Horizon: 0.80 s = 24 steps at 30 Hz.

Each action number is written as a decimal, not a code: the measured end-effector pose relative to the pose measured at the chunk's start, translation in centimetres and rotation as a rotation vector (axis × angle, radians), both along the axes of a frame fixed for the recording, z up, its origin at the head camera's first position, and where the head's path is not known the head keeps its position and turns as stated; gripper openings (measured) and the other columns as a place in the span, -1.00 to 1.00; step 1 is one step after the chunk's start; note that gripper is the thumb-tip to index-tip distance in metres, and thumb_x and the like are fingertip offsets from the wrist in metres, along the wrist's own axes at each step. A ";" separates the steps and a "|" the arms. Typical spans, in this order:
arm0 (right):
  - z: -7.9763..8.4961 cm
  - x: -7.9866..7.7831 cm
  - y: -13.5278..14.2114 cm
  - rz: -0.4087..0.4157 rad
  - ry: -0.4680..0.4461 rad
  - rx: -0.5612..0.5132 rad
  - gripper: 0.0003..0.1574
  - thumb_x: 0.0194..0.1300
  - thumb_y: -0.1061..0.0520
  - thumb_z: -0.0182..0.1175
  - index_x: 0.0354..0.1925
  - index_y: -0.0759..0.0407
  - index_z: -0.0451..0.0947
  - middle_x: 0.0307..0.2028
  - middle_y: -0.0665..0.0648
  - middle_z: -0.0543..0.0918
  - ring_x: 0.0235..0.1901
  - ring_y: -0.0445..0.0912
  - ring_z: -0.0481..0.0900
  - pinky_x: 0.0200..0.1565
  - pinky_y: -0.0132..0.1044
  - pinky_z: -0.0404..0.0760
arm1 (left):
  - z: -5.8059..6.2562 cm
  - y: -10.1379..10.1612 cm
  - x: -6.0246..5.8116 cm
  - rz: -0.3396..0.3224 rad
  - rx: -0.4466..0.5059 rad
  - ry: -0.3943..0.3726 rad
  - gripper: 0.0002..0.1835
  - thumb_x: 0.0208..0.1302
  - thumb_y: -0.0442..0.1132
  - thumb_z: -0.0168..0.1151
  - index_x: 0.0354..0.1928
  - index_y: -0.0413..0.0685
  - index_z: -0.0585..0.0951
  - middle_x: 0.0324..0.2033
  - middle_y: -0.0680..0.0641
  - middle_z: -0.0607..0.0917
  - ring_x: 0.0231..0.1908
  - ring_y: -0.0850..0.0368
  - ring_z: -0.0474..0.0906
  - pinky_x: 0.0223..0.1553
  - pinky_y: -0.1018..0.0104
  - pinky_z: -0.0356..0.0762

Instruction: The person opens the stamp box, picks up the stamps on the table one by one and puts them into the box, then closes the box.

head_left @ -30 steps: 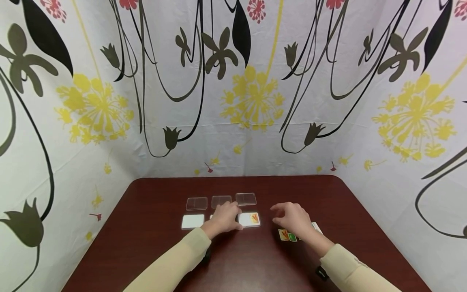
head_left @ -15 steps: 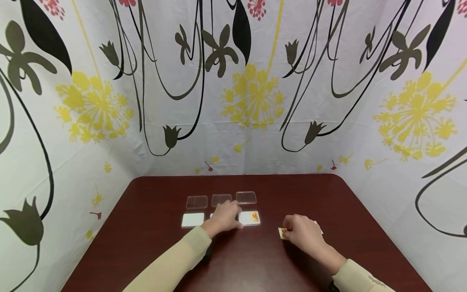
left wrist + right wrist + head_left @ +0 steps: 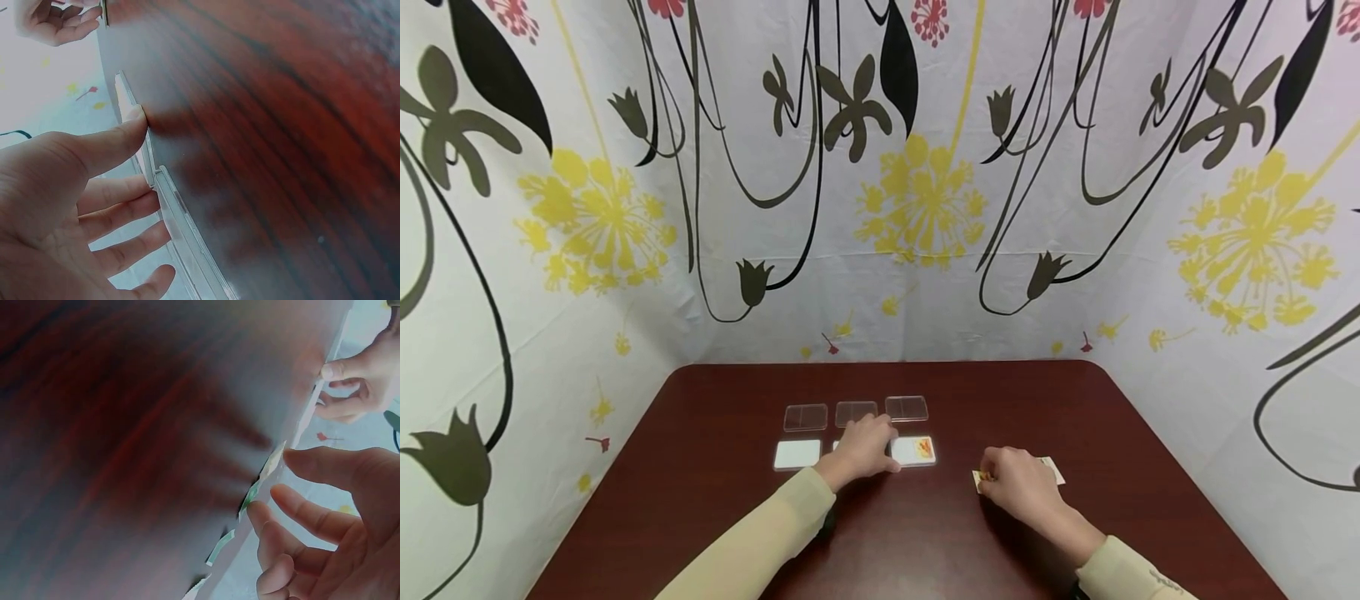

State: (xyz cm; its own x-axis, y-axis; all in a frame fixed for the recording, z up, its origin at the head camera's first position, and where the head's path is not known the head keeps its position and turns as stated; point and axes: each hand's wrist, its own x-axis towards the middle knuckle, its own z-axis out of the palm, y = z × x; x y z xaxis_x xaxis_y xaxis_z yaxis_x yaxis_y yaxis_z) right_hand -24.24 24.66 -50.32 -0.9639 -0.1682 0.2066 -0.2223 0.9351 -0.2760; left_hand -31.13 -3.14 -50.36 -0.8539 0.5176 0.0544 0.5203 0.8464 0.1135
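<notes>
My left hand [image 3: 861, 447] holds a flat clear plastic case [image 3: 912, 451] at its left end. The case contains a white insert with an orange picture on the right. In the left wrist view, my thumb [image 3: 128, 134] presses the case's near edge and the fingers lie beyond. My right hand [image 3: 1018, 482] is bent low over several small stamp-like paper pieces. Its thumb [image 3: 303, 464] and fingertips sit right at a yellow-orange piece [image 3: 273, 461] and a green piece [image 3: 249, 499], with a gap between thumb and forefinger. Most of the pieces are hidden under the hand in the head view.
Another white-filled case [image 3: 797, 454] lies to the left; a middle one is mostly hidden by my left hand. Behind them three clear lids [image 3: 806, 417] form a row. A pale paper piece [image 3: 1052, 471] shows beyond my right hand. Patterned curtains [image 3: 880, 317] surround the dark red table [image 3: 895, 550].
My right hand has come down and toward me onto the small paper pieces, covering most of them; it shifts only slightly over the last half second. My left hand stays at the case.
</notes>
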 end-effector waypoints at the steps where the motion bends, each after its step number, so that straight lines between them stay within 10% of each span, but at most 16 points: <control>1: -0.1 0.0 0.0 -0.003 -0.005 -0.007 -0.76 -0.03 0.04 0.54 -0.43 -0.12 0.62 -0.56 -0.15 0.50 -0.63 -0.21 0.40 -0.63 -0.19 0.35 | 0.0 0.0 0.0 -0.001 0.000 0.000 -0.45 0.09 0.22 0.50 0.04 0.07 0.74 -0.11 0.05 0.62 -0.13 0.04 0.53 -0.12 -0.07 0.55; 24: -0.4 -0.6 -0.7 0.080 -0.007 -0.096 -0.77 -0.09 0.21 0.51 -0.56 -0.09 0.67 -0.59 -0.22 0.57 -0.60 -0.29 0.46 -0.51 -0.25 0.48 | -0.1 0.1 0.2 -0.005 0.000 -0.004 -0.46 0.11 0.22 0.49 0.02 0.06 0.73 -0.09 0.04 0.61 -0.12 0.04 0.52 -0.10 -0.07 0.55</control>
